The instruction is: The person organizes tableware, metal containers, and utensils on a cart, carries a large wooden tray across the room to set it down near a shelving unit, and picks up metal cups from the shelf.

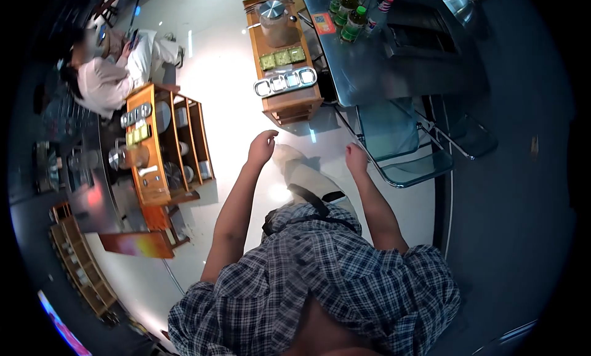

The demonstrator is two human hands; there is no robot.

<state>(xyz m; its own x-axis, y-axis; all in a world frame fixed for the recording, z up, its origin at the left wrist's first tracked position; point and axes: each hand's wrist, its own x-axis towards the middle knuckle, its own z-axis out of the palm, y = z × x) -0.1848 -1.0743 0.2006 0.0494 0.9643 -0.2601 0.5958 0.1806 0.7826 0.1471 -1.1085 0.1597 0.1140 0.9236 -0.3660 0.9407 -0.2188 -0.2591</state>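
A person wearing a checked shirt (308, 263) is standing over a pale, shiny floor, facing a wooden cart (294, 102). The left hand (263, 148) is hanging just short of the cart's near end, its fingers bending loosely, half-curled. The right hand (356, 159) is hanging short of the cart and to its right; its fingers are folding inward, but whether they are pressing together cannot be told. Near that hand, to the cart's near right, a folding chair (414, 169) is standing; contact is unclear. On the cart's near end a long metal tray (285, 82) is lying crosswise, with green dishes (282, 58) sitting behind it and a metal-lidded jar (274, 31) standing farther back. Left of the cart, an open-fronted wooden shelf unit (159, 190) is standing. To the cart's right, a dark table (360, 79) is holding green-capped bottles (353, 24). Far left of the cart, another person (108, 79) is sitting.
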